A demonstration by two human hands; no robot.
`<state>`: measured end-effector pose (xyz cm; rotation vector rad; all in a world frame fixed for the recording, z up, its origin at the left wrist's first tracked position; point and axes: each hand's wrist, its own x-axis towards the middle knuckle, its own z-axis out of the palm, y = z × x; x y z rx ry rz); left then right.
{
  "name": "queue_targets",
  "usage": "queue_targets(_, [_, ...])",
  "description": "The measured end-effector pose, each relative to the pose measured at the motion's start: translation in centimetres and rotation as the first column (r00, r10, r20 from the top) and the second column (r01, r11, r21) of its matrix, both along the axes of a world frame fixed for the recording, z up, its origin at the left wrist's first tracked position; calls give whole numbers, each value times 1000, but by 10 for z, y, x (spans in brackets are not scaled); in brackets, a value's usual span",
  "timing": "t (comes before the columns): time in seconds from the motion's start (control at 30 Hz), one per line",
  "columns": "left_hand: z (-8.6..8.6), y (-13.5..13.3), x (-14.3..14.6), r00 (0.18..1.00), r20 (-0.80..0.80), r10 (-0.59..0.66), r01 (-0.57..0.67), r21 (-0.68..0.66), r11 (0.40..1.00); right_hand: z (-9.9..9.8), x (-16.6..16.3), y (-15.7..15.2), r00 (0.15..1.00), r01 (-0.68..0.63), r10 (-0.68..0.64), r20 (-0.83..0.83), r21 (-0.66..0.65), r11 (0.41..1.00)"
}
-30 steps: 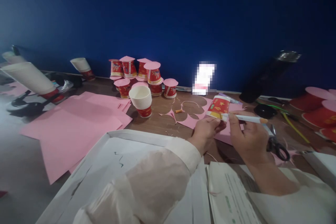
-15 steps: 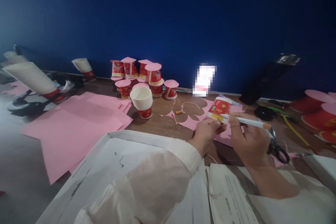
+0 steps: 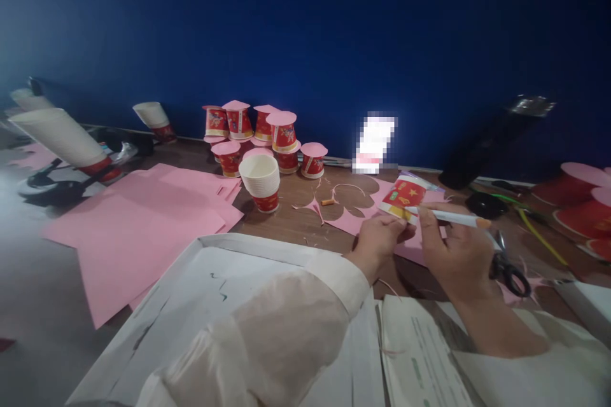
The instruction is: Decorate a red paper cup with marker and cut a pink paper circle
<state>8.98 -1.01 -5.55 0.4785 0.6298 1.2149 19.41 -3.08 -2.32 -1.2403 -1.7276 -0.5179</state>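
Observation:
My left hand [image 3: 379, 243] is closed on the edge of a red paper cup [image 3: 403, 196] with gold patterns and a yellow band. The cup is tilted over cut pink paper [image 3: 344, 220]. In my right hand [image 3: 458, 257] is a white pen [image 3: 456, 218] with an orange end, gripped like a writing tool. Its tip is at the cup's yellow band; whether it touches I cannot tell. Scissors with black handles [image 3: 513, 276] lie beside my right wrist.
A stack of paper cups [image 3: 260, 178] stands left of my hands. Behind it are several red cups with pink tops [image 3: 283, 130]. Pink sheets [image 3: 147, 229] lie at left, a white box lid [image 3: 248, 248] in front. A lit phone [image 3: 375, 143] leans on the blue wall.
The whole view has shifted slightly. My hands, the cup and the pen keep nearly the same positions relative to each other.

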Motion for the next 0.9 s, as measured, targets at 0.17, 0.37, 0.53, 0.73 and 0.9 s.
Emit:
queue_targets(0.17, [1,0,-1,1000,-6,11,-11,-12,1000,1,1,-1,1000,23,-23,-2,6,1000])
queue_targets(0.37, [2,-1,-1,996,-89,-6,9,24,1000,1,-5,0,1000,-14,14,-28,-13,1000])
queue_targets(0.53, [3,-2,-2,990,-142,0,8,56,998,1,-5,1,999,5,-6,-35,-27,1000])
queue_targets(0.73, [-1,0,-3,983,-182,0,12,65,998,2,-1,-1,999,32,-32,20,20,999])
queue_targets(0.9, [0,0,-3,982,-191,-10,25,77,997,2,-5,0,1000,22,-22,-17,-22,1000])
